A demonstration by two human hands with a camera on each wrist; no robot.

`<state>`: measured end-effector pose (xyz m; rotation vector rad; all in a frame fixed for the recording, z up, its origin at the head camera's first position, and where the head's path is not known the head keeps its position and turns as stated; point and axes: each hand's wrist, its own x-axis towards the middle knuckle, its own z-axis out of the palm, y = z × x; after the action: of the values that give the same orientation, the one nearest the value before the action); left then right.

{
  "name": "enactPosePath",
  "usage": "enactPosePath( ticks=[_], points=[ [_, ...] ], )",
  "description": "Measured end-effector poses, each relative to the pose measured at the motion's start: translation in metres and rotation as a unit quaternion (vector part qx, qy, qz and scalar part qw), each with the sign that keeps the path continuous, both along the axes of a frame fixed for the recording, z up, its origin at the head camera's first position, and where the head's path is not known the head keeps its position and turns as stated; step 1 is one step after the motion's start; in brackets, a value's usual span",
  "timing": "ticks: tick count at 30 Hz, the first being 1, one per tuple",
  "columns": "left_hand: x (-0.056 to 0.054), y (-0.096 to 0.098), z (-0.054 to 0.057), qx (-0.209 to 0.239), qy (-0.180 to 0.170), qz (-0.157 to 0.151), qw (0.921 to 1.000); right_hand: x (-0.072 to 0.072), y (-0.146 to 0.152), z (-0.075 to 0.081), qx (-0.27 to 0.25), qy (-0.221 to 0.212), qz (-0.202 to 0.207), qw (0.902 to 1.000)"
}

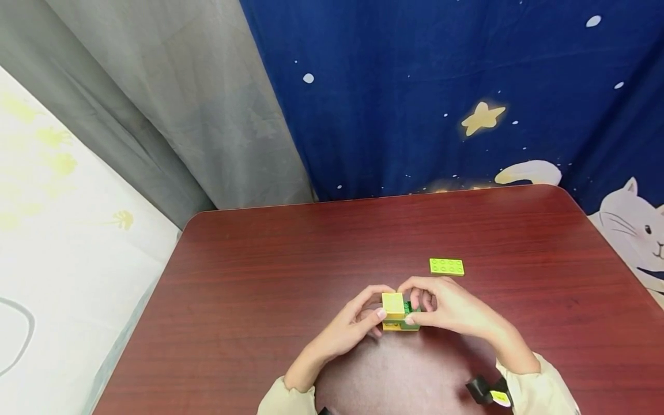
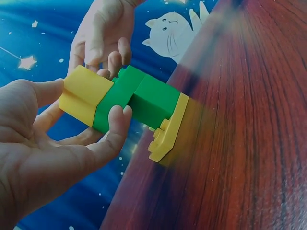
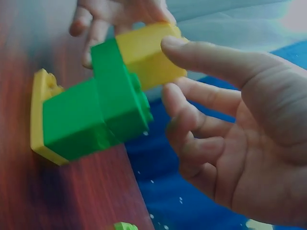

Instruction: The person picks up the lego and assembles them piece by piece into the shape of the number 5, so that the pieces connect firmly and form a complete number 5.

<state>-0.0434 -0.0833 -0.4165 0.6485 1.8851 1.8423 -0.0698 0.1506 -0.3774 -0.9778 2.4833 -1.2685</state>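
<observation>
A small stack of toy building bricks stands on the table between my hands. Its base is a thin yellow plate [image 2: 175, 127] with several studs showing. Above it sits a green brick [image 3: 74, 120], then a second green brick [image 3: 117, 91] set off sideways. The yellow brick [image 1: 392, 304] is on top, at one end, leaving green studs bare beside it. My left hand [image 1: 350, 328] pinches the yellow brick from the left, thumb in front and index finger behind. From the right, my right hand [image 1: 451, 305] holds thumb and index finger at the same brick, its other fingers curled.
Behind my right hand a flat lime-green plate with studs [image 1: 446, 267] lies on the dark red table [image 1: 249, 276]. A blue curtain [image 1: 394, 104] and a grey curtain [image 1: 207, 115] hang past the far edge. Black wrist gear [image 1: 479, 390] shows by the right sleeve.
</observation>
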Motion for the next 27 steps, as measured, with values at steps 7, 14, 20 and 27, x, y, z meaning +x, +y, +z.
enactPosePath(
  ticks=[7,14,20,27],
  points=[
    [0.000,0.002,-0.001,0.009,-0.003,0.006,0.9999,-0.008,0.026,0.003,0.043,0.051,-0.091,0.9936],
    [0.000,0.003,0.001,0.009,0.001,0.010,0.9999,-0.019,0.057,-0.003,0.105,0.086,-0.220,0.9660],
    [0.000,0.002,0.001,0.000,0.005,0.008,1.0000,-0.029,0.070,-0.019,0.136,0.073,-0.259,0.9534],
    [0.002,0.000,0.000,-0.002,0.006,0.012,0.9999,-0.034,0.066,-0.041,0.190,0.036,-0.271,0.9428]
  ],
)
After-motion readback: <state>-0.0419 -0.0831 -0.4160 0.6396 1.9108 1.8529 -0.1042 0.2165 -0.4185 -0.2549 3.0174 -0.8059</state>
